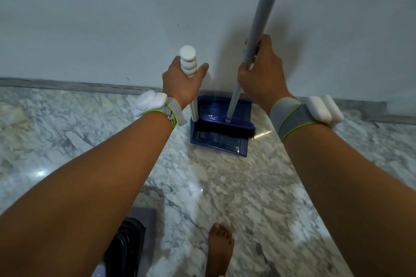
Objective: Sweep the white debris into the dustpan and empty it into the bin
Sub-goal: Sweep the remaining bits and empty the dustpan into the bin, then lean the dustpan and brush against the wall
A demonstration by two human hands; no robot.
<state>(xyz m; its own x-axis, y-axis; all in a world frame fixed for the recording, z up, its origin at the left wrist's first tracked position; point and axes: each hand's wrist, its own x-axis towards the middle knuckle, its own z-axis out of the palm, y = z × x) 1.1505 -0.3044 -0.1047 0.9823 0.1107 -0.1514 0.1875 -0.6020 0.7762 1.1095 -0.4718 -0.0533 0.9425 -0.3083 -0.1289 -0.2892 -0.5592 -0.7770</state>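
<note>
Left hand [183,81] grips the blue plastic dustpan's [221,144] white ribbed handle [188,60]; right hand [261,74] clasps the grey-poled broom [225,125], its bristles inside the pan. Likely next: carrying it to the bin.

Broom pole [261,29] top cut off; dark bin [126,252], perhaps, half-hidden.

Colours here are pretty muted. The glossy marble floor [225,186] is showing white with grey veining all over, edged by a darker grey stone skirting strip [67,85] under a plain pale blue-grey painted wall [112,18]. The rectangular plastic dustpan [219,145] is looking deep navy blue, with a white ribbed grip [188,60] topping its silvery pole. The broom head [227,122] is coming across purple-blue with black bristles [225,131], on a long grey metal handle [258,29]. Both wrists are wearing grey fabric bands [290,117] trimmed in lime green, each carrying white plastic pods [149,102].
</note>
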